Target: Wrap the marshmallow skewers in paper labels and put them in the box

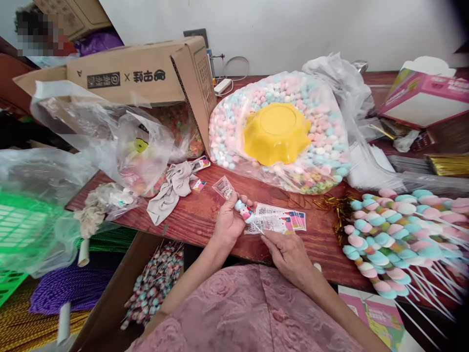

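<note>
My left hand [227, 222] is closed around a small candy skewer [245, 211] with pink, white and blue pieces, held just above the red table [205, 215]. My right hand [287, 252] pinches the thin stick end of that skewer near the table's front edge. A stack of small printed clear bags [280, 221] lies right behind both hands. One small clear bag [224, 187] sits just beyond my left fingers.
A big clear bag of pastel candy balls [322, 146] with an upturned yellow bowl [275, 133] sits mid-table. Finished candy skewers [395, 230] are piled at right. A cardboard box [146, 73], plastic bags and a grey cloth [172, 190] fill the left. A box of skewers [156, 283] stands below.
</note>
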### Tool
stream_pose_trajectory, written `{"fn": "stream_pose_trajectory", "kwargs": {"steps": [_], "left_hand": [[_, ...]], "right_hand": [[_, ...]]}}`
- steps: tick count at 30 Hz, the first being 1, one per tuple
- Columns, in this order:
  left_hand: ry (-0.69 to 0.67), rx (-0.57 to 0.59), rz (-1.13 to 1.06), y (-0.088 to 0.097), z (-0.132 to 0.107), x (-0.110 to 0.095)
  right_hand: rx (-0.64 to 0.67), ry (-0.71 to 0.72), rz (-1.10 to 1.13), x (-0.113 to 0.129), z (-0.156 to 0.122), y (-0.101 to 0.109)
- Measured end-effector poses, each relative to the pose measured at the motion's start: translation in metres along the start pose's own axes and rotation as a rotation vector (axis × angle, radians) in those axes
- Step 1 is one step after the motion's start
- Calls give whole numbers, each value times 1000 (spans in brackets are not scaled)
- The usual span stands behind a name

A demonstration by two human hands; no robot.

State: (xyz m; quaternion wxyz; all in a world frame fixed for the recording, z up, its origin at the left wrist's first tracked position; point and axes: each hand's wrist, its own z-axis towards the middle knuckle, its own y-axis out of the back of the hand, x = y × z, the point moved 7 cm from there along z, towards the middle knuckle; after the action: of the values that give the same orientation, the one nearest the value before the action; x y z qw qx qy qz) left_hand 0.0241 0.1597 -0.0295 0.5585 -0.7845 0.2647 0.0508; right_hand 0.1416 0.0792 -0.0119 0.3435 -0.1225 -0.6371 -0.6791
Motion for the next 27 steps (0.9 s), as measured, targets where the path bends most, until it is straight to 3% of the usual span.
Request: {"fn": "stream_pose_trajectory", "kwargs": {"steps": [6,11,16,21,27], "left_hand": [[-3,-137,-64,14,7,-3],[-3,-131,-26,18,9,-6],[-29,-114,38,15,5,-1],[-37,-66,151,12,0,12],[-13,117,310,5,-14,40]], "right_hand": [[-208,158,-321,16,-12,3],[-312,230,-477,14,-13,10],[-191,154,-519,4,-8,-1],[17,11,-377,4,-1,-14],[-12,-108,-137,-3,7,-12]]}}
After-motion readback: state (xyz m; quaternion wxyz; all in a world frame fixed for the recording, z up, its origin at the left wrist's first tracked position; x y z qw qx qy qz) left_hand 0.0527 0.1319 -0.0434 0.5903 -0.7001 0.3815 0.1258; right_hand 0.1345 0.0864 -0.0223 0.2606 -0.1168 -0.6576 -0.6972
